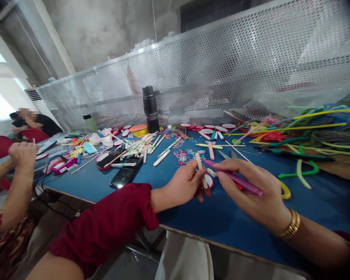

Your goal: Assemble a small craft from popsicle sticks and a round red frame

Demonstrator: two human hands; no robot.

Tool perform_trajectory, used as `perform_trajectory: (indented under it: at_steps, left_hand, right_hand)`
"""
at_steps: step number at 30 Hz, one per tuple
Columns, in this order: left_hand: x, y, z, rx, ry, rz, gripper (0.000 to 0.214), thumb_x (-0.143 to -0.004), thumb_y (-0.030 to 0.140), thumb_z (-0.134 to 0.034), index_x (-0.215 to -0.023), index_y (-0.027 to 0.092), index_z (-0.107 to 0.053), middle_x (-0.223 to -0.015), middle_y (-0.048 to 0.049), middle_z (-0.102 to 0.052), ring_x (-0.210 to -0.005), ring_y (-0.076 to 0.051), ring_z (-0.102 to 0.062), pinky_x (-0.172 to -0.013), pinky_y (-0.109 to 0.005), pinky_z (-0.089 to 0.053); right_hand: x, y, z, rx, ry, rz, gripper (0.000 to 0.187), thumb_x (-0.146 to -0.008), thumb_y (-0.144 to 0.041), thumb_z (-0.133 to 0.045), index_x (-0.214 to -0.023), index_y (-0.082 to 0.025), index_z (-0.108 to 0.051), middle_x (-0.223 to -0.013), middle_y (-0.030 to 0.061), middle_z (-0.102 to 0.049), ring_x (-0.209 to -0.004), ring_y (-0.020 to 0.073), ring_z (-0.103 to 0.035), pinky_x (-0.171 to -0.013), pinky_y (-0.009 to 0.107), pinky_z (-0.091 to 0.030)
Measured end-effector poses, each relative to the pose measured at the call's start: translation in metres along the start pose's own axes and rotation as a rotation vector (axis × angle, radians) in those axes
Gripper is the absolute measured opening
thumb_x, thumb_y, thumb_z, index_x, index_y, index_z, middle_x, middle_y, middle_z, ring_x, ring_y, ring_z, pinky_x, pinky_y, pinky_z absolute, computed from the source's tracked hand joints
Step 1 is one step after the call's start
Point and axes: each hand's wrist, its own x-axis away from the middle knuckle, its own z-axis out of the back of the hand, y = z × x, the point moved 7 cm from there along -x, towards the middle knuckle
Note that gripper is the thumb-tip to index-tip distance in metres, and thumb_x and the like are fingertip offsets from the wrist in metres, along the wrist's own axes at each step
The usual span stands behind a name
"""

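Purple pen in right fingers, pale stick pinched in left fingers, colourful bands beyond, black bottle behind

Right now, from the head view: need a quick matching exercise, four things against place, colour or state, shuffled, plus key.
1. purple pen
2. wooden stick
3. tall black bottle
4. bracelet

A. upright before the perforated screen
B. gold-coloured
C. held in the right hand
D. held in the left hand

Pairs: 1-C, 2-D, 3-A, 4-B
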Motion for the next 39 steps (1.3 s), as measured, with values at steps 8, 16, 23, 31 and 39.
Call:
perform_trajectory:
  at_steps: [8, 16, 23, 31, 39]
  left_hand:
    - [-0.005, -0.0037, 0.0007, 0.061, 0.01, -0.04, 0.046, -0.095, 0.06, -0.06, -0.111, 0.022, -0.042, -0.077, 0.0022, -0.068, -0.05, -0.01, -0.063, -0.044, -0.019, -0.043]
    - [-0.0016, 0.0004, -0.0014, 0.038, -0.006, -0.041, 0.047, -0.095, 0.064, -0.059, -0.106, 0.021, -0.043, -0.079, 0.0, -0.068, -0.049, -0.01, -0.063, -0.042, -0.018, -0.043]
    - [-0.0006, 0.0024, -0.004, 0.037, -0.039, -0.041, 0.049, -0.095, 0.067, -0.058, -0.105, 0.021, -0.044, -0.077, 0.0004, -0.067, -0.049, -0.009, -0.063, -0.042, -0.017, -0.042]
    - [0.0004, 0.0015, -0.0042, 0.038, -0.025, -0.048, 0.049, -0.095, 0.067, -0.059, -0.102, 0.021, -0.044, -0.077, 0.0005, -0.067, -0.049, -0.01, -0.063, -0.046, -0.019, -0.044]
    - [0.0022, 0.0027, -0.0011, -0.014, -0.019, -0.067, 0.045, -0.097, 0.065, -0.057, -0.102, 0.021, -0.044, -0.079, -0.0012, -0.069, -0.052, -0.011, -0.065, -0.048, -0.019, -0.045]
  right_hand:
    - [-0.0021, -0.0052, 0.0014, 0.111, 0.105, 0.034, 0.009, -0.09, -0.021, -0.069, -0.092, -0.026, -0.061, -0.08, -0.0007, -0.073, -0.064, 0.0168, -0.071, -0.059, 0.028, -0.054]
    - [-0.0008, -0.0012, -0.0004, 0.119, 0.107, 0.094, 0.014, -0.091, -0.019, -0.07, -0.093, -0.026, -0.057, -0.079, -0.0018, -0.072, -0.066, 0.0165, -0.073, -0.062, 0.027, -0.056]
    - [-0.001, -0.0072, -0.0021, 0.103, 0.045, 0.159, 0.012, -0.095, -0.017, -0.065, -0.102, -0.025, -0.058, -0.09, 0.0025, -0.074, -0.082, 0.0199, -0.077, -0.072, 0.03, -0.06]
    - [-0.0001, -0.0052, -0.0005, 0.098, 0.063, 0.171, 0.013, -0.094, -0.016, -0.065, -0.099, -0.026, -0.058, -0.086, 0.0013, -0.073, -0.079, 0.0198, -0.076, -0.072, 0.03, -0.06]
    - [-0.0022, -0.0072, -0.0014, 0.061, 0.045, 0.173, 0.014, -0.093, -0.014, -0.065, -0.099, -0.026, -0.059, -0.085, 0.0008, -0.072, -0.076, 0.0191, -0.074, -0.068, 0.03, -0.059]
